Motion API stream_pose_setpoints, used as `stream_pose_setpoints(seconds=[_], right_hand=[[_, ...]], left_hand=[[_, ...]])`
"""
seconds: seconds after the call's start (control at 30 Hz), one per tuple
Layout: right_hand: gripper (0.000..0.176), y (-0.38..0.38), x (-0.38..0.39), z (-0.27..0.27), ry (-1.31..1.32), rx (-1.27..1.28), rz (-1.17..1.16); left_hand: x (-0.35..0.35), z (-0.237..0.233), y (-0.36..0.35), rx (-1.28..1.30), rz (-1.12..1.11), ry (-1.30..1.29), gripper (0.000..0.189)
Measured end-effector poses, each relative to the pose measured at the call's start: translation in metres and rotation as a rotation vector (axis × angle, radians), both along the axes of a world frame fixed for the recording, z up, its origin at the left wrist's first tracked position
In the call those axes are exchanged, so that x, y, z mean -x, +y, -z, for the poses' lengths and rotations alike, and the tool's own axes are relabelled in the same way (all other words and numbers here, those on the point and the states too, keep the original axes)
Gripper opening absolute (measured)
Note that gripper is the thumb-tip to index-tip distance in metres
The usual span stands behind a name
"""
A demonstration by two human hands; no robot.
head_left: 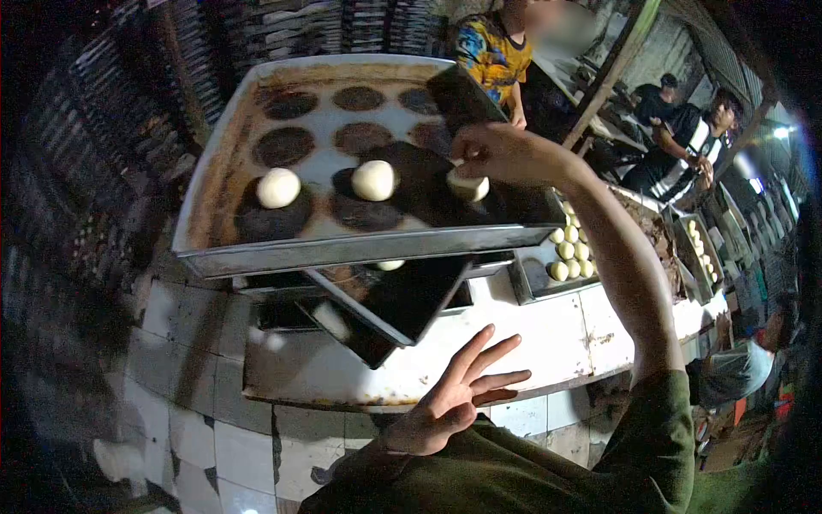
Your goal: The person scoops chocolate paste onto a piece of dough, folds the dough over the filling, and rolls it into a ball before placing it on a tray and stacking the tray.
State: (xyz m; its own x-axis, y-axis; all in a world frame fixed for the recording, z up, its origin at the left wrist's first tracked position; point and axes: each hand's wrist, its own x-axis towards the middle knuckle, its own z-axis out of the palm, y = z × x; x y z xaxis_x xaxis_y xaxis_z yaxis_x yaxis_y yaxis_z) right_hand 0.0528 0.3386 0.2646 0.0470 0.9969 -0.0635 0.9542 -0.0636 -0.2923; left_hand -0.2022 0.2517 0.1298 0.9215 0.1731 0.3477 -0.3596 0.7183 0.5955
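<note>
Left hand (458, 394): fingers spread, holding nothing, low in view before the near edge of the surface (539, 334)
Right hand (505, 154): fingers curled down at the right ball (468, 188); cannot tell whether they pinch it or only touch it
Left ball (278, 188): pale and round, on a dark patch in the front row of the upper tray (368, 248)
Lower trays (355, 307): set askew beneath the upper tray
Middle ball (374, 181): same row, well apart from its neighbours
Right ball: at that row's right end, its top partly hidden by the fingers
Step in hand: seemingly setting balls one to a patch
Next move: would call for a gentle release and a straight lift, so the ball does not roll
Ball-filled tray (556, 293): right of the upper tray, partly behind the right forearm
</note>
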Motion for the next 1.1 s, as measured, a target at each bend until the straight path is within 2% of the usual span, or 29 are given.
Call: stream_pose_setpoints(seconds=[0.03,0.07,0.1,0.13,0.17,0.23,0.27,0.3,0.37,0.43,0.5,0.57,0.63,0.7,0.77,0.8,0.83,0.87,0.9,0.97,1.0,1.03,1.1], right_hand=[[0.032,0.000,-0.006,0.007,0.025,0.038,-0.081],[0.032,-0.002,-0.010,0.015,0.001,-0.029,-0.175],[0.032,-0.007,-0.018,0.018,0.016,-0.025,-0.172],[0.030,-0.018,-0.018,0.012,0.124,-0.257,-0.190],[0.029,-0.032,-0.021,0.007,0.236,-0.489,-0.205],[0.021,-0.074,-0.044,0.005,0.298,-0.763,0.017],[0.020,-0.092,-0.063,0.015,0.447,-0.952,0.083],[0.015,-0.111,-0.095,0.032,0.285,-1.061,0.125],[0.013,-0.137,-0.175,0.103,0.237,-0.913,0.316],[0.019,-0.161,-0.244,0.173,0.074,-0.279,0.231],[0.032,-0.186,-0.284,0.259,-0.008,-0.123,0.081],[0.037,-0.194,-0.271,0.272,-0.210,0.257,-0.012],[0.034,-0.216,-0.261,0.263,-0.211,0.299,-0.021],[0.029,-0.227,-0.259,0.269,0.086,0.200,0.084],[0.021,-0.246,-0.217,0.257,0.275,-0.474,0.052],[0.015,-0.268,-0.174,0.241,0.699,-0.515,0.158],[0.014,-0.288,-0.139,0.217,0.472,-0.507,0.005],[0.018,-0.303,-0.107,0.233,0.555,-0.621,-0.219],[0.020,-0.325,-0.077,0.227,0.501,-0.480,-0.404],[0.018,-0.372,-0.046,0.209,0.484,-0.488,-0.258],[0.017,-0.390,-0.049,0.197,0.644,-0.397,-0.136],[0.017,-0.408,-0.051,0.187,0.805,-0.297,-0.015],[0.021,-0.423,-0.045,0.197,0.687,-0.964,0.095]], left_hand=[[-0.008,0.001,-0.006,-0.014,0.003,0.014,0.089],[-0.016,0.001,-0.013,-0.016,0.009,0.025,0.089],[-0.023,0.000,-0.016,-0.031,0.009,0.039,0.087],[-0.030,0.001,-0.020,-0.048,0.003,0.053,0.084],[-0.039,0.013,-0.027,-0.096,-0.058,-0.001,0.074],[-0.047,0.030,-0.035,-0.201,-0.183,0.029,0.065],[-0.051,0.040,-0.040,-0.171,-0.216,0.067,0.061],[-0.056,0.053,-0.043,-0.187,-0.255,0.084,0.056],[-0.060,0.086,-0.062,-0.128,-0.349,0.184,0.049],[-0.069,0.104,-0.090,-0.120,-0.411,0.301,0.047],[-0.082,0.107,-0.115,-0.117,-0.470,0.411,0.044],[-0.104,0.099,-0.132,-0.197,-0.407,0.376,0.044],[-0.127,0.096,-0.145,-0.224,-0.392,0.383,0.043],[-0.151,0.092,-0.154,-0.239,-0.396,0.464,0.044],[-0.180,0.079,-0.170,0.007,-0.593,0.680,0.052],[-0.188,0.082,-0.172,0.115,-0.619,0.681,0.055],[-0.194,0.089,-0.176,0.225,-0.634,0.686,0.059],[-0.194,0.097,-0.180,0.308,-0.615,0.723,0.058],[-0.197,0.097,-0.189,0.230,-0.639,0.759,0.052],[-0.184,0.105,-0.205,0.097,-0.695,0.730,0.040],[-0.177,0.109,-0.220,0.175,-0.731,0.641,0.032],[-0.182,0.110,-0.235,0.176,-0.713,0.640,0.032],[-0.201,0.111,-0.278,0.129,-0.669,0.465,0.031]])
